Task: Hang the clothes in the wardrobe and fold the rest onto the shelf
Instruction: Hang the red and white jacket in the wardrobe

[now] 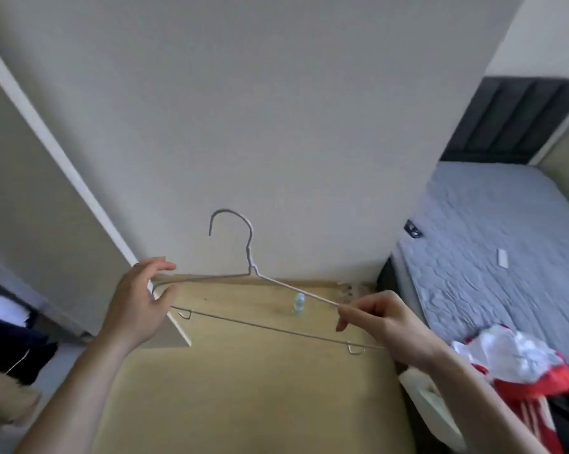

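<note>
your left hand curls round the left shoulder of the wire hanger, thumb and fingers closed on the bend, and your right hand pinches the right shoulder wire between thumb and fingertips. the hanger sits level between them, hook up and pointing away from you, with nothing on it yet.

the step looks like readying the hanger for a garment. keep the left grip firm and let the right hand go for a piece from the red and white clothes heaped at your lower right. feed one shoulder in through the neck, then the other, so the thin wire does not twist or snag. the small clips on the bottom bar may catch fabric, so mind them.

under the hanger is a pale wooden floor with a small bottle standing near the white wall. a white door or panel edge slants down on the left, with dark cloth beyond it. on the right is a bed with a grey quilted mattress and a dark headboard.
</note>
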Demonstrator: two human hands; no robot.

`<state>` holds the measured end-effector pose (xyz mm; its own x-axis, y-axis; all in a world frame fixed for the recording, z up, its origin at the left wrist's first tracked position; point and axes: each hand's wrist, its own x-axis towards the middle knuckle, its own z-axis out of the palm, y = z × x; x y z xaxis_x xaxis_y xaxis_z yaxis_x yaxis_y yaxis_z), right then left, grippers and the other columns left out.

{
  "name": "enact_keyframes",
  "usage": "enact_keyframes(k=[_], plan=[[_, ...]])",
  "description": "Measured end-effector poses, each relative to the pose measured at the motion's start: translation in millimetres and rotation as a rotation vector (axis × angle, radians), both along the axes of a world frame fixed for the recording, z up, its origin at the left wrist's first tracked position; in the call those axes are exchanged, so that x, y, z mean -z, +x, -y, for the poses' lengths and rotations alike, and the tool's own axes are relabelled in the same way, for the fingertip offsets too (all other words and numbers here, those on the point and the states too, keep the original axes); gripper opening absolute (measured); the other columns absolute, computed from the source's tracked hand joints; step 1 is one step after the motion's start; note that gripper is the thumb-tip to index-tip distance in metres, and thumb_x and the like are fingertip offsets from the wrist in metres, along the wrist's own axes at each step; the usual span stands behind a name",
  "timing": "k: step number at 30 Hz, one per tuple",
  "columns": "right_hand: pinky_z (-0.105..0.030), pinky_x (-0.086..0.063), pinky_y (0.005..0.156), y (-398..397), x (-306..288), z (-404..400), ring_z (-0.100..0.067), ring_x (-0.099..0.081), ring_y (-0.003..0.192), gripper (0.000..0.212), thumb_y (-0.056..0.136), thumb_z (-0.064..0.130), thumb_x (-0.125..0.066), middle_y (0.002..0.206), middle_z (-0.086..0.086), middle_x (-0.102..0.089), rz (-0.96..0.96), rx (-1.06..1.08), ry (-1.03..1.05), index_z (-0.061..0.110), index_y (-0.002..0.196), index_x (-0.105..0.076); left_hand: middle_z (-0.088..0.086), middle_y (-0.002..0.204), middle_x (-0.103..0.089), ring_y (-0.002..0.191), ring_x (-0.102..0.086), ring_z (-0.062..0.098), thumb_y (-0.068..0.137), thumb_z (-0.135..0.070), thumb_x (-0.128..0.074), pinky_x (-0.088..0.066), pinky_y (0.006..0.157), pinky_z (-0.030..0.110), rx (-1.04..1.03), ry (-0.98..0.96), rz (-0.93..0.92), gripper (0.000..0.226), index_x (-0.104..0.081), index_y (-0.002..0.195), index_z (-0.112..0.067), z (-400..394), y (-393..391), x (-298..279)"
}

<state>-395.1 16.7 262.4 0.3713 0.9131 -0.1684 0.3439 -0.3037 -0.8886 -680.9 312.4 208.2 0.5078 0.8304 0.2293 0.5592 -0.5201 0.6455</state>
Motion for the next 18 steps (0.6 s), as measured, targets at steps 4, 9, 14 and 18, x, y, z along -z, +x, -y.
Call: enact_keyframes(k=[4, 9, 14, 18], plan=[[-0.035, -0.019, 0.054, 63, 13, 96, -0.034, -0.023, 0.057, 0.034, 0.095, 0.049, -0.065, 0.059, -0.016, -0.026, 0.022, 0.254, 0.022, 0.022, 0.081, -0.081, -0.01, 0.096, -0.075, 0.096, -0.065, 0.006, 0.099, -0.018, -0.066, -0.044, 0.083, 0.013, 0.139, -0.205, 0.025, 0.01, -0.074, 0.092, -0.017, 54, 104, 11], [-0.027, -0.027, 0.053, 106, 49, 201, -0.009, -0.034, 0.054, 0.033, 0.098, 0.044, -0.066, 0.055, 0.006, -0.041, 0.09, 0.567, -0.033, 0.021, 0.076, -0.076, -0.004, 0.09, -0.077, 0.092, -0.071, 0.013, 0.1, -0.026, -0.058, -0.054, 0.088, 0.034, 0.363, -0.468, 0.035, 0.023, -0.074, 0.085, -0.018, 113, 227, 30], [-0.021, -0.036, 0.058, 128, 75, 276, -0.003, -0.046, 0.057, 0.025, 0.097, 0.038, -0.067, 0.057, 0.017, -0.054, 0.152, 0.824, -0.097, 0.025, 0.078, -0.076, 0.006, 0.083, -0.073, 0.087, -0.069, 0.022, 0.091, -0.03, -0.058, -0.054, 0.07, 0.033, 0.593, -0.561, -0.018, 0.023, -0.072, 0.081, -0.015, 195, 347, 42], [-0.016, -0.032, 0.056, 157, 92, 323, -0.001, -0.043, 0.054, 0.032, 0.099, 0.03, -0.067, 0.055, 0.019, -0.051, 0.086, 0.965, -0.111, 0.036, 0.067, -0.068, 0.008, 0.082, -0.073, 0.081, -0.066, 0.024, 0.1, -0.01, -0.059, -0.05, 0.063, 0.021, 0.757, -0.622, -0.123, 0.021, -0.071, 0.083, -0.012, 260, 440, 65]])
